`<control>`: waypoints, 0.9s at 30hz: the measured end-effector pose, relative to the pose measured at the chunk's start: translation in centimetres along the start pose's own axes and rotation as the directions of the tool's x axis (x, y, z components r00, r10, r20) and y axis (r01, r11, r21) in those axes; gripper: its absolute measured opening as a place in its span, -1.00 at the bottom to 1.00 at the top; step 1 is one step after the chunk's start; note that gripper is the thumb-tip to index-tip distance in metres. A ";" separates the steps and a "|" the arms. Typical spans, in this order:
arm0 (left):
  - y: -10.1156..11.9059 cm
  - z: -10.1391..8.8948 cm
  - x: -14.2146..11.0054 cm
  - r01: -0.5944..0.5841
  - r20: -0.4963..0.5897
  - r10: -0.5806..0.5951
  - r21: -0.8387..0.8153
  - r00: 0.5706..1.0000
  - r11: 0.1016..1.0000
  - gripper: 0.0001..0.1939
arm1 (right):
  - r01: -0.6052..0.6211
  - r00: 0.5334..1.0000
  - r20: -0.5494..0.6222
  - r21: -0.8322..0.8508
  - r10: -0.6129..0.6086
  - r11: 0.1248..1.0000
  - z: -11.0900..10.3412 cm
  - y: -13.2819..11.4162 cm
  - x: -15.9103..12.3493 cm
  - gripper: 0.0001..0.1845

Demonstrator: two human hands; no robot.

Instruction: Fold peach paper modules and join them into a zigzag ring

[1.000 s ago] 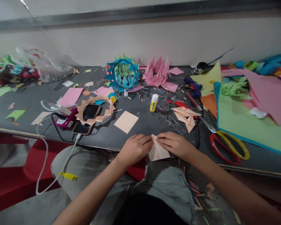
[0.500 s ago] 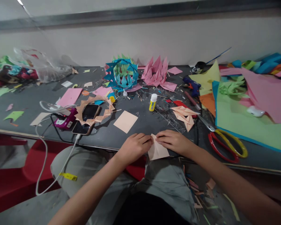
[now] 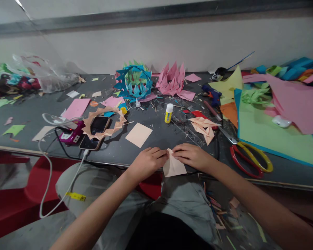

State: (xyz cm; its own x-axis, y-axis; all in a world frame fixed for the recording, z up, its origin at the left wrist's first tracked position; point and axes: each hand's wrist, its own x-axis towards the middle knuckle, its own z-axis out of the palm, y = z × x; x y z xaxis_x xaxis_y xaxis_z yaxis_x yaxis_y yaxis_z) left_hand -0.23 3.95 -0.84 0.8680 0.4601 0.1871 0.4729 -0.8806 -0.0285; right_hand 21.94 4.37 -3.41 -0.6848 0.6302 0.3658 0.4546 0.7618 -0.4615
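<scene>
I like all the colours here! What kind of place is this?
Probably a paper-craft worktable. Both hands press a folded peach paper piece at the grey table's edge; a blue-and-green folded paper ring, red-and-yellow-handled scissors and a yellow glue bottle lie around.

Around the one yellow glue stick (image 3: 168, 113): two loose peach paper squares, one flat (image 3: 138, 134) to its near left and one part-folded (image 3: 173, 166) nearer still; one phone (image 3: 95, 132) far left; one pair of scissors (image 3: 247, 157) right; two spiky paper rings, blue (image 3: 134, 82) and pink (image 3: 173, 80), behind.
</scene>
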 end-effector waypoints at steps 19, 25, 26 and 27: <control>0.4 0.3 0.6 0.054 -0.020 -0.056 -0.077 0.998 0.996 -0.77 | -0.003 1.000 0.014 -0.053 0.004 0.999 -0.1 -0.5 0.0 -0.77; 1.0 0.4 1.2 0.131 -0.029 -0.138 -0.177 0.990 0.976 -0.75 | -0.020 0.998 0.053 -0.195 0.031 0.981 0.0 -1.5 0.3 -0.79; 1.2 0.2 1.3 0.151 -0.015 -0.156 -0.182 0.988 0.972 -0.74 | -0.060 0.994 0.070 -0.238 0.079 0.969 0.0 -2.0 0.5 -0.81; 1.4 0.1 1.4 0.169 0.002 -0.172 -0.185 0.985 0.968 -0.71 | -0.099 0.988 0.087 -0.283 0.129 0.954 0.0 -2.5 0.7 -0.82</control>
State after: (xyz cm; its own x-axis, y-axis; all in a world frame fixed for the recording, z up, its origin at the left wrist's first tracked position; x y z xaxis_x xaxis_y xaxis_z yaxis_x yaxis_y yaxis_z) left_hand 1.69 3.37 -0.69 0.7742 0.6047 0.1872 0.5765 -0.7957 0.1859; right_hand 20.31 2.91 -1.97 -0.6677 0.7075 0.2313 0.6627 0.7066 -0.2482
